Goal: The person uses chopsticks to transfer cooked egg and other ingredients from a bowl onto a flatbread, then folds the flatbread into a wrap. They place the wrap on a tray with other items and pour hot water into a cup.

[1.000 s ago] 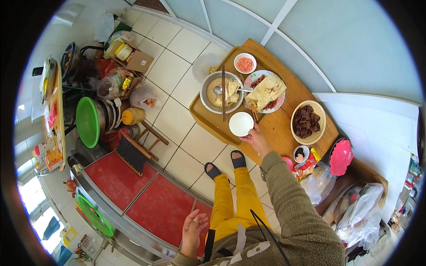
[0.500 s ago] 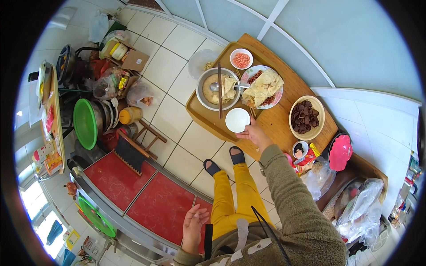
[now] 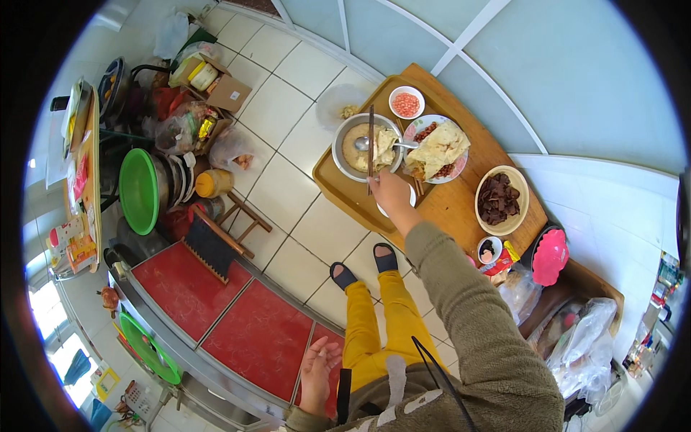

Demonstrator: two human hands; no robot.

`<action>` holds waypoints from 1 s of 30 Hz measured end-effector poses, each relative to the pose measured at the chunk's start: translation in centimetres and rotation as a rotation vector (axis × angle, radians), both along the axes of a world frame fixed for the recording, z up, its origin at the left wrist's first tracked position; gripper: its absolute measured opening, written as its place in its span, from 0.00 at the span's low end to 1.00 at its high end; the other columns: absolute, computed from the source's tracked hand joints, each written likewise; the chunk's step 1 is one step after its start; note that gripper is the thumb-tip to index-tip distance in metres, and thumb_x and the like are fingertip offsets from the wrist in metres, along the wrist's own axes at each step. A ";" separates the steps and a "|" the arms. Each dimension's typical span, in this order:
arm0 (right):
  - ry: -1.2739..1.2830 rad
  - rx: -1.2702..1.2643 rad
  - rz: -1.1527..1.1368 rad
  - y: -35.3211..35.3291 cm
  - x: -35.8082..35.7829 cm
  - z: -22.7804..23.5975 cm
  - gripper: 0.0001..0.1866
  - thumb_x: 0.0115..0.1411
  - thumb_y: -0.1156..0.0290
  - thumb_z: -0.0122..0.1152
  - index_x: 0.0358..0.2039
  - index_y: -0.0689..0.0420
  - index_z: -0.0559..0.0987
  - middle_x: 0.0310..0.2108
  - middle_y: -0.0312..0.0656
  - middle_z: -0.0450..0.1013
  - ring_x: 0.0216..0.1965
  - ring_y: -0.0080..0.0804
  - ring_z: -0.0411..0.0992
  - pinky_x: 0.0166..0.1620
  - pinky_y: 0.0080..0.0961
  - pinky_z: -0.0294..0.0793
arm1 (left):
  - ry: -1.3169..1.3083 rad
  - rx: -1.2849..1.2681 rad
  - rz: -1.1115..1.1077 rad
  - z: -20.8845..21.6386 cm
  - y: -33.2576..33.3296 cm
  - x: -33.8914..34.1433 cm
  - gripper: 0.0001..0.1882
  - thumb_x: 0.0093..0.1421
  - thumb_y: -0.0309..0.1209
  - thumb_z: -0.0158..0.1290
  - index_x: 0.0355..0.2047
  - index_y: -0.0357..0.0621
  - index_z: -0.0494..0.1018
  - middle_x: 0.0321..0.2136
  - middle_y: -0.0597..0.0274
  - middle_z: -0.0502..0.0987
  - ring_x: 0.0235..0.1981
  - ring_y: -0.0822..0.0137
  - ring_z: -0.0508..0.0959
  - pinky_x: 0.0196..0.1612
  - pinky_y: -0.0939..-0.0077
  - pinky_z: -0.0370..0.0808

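My right hand (image 3: pixel 396 194) reaches over the tray, its fingertips closed at the near end of a pair of brown chopsticks (image 3: pixel 371 133). The chopsticks lie across a metal bowl (image 3: pixel 338 155) of pale, thick food, with a folded flatbread piece and a spoon (image 3: pixel 362 144) in it. A small white bowl (image 3: pixel 385 210) is partly hidden under my right hand. Right of the metal bowl, a floral plate (image 3: pixel 464 160) bears flatbread (image 3: pixel 440 147) over reddish-brown pieces. My left hand (image 3: pixel 317 367) hangs by the red surface, holding nothing, its fingers loosely bent and apart.
The brown tray (image 3: pixel 327 189) rests on a wooden table (image 3: pixel 461 205). A small bowl of pink bits (image 3: pixel 407 103) and a bowl of dark slices (image 3: pixel 500 200) stand there too. At left are a wooden stool (image 3: pixel 245 223), a green basin (image 3: pixel 139 191) and red panels (image 3: pixel 252 345).
My right hand has left the white bowl's rim and moved forward and left to the chopsticks. The whole view has shifted slightly. My left hand stays low, much as before.
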State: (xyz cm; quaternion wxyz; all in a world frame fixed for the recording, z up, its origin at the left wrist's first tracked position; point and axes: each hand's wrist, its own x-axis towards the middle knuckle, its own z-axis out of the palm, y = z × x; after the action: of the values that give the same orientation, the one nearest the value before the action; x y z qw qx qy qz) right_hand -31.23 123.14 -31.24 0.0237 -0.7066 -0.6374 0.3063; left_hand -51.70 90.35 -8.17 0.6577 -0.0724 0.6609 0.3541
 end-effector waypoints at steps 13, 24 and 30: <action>-0.071 0.025 0.100 -2.4 -3.4 -0.9 0.11 0.58 0.66 0.58 0.32 0.62 0.76 0.25 0.53 0.77 0.28 0.54 0.77 0.33 0.47 0.76 | 0.031 -0.015 0.043 -1.0 -2.7 -3.0 0.16 0.71 0.30 0.42 0.56 0.41 0.66 0.45 0.58 0.76 0.45 0.67 0.77 0.49 0.71 0.74; 0.048 -0.119 0.156 -14.4 1.1 3.2 0.11 0.58 0.67 0.56 0.36 0.61 0.72 0.25 0.52 0.77 0.29 0.55 0.75 0.33 0.48 0.74 | -0.004 0.010 -0.016 -0.9 -3.9 -5.3 0.16 0.71 0.31 0.42 0.56 0.41 0.67 0.46 0.58 0.76 0.45 0.66 0.76 0.50 0.70 0.74; 0.005 -0.058 0.104 -18.4 3.4 6.0 0.11 0.59 0.67 0.55 0.39 0.59 0.72 0.25 0.52 0.76 0.29 0.56 0.75 0.33 0.50 0.73 | -0.069 0.046 -0.066 -0.8 -4.0 -5.6 0.16 0.71 0.32 0.43 0.56 0.42 0.67 0.45 0.58 0.76 0.44 0.67 0.76 0.49 0.71 0.74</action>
State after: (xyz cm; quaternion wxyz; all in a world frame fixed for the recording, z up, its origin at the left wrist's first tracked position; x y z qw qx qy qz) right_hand -27.82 104.69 -25.26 -0.0110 -0.6720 -0.6642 0.3273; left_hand -57.31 86.30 -8.93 0.6930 -0.0477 0.6316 0.3443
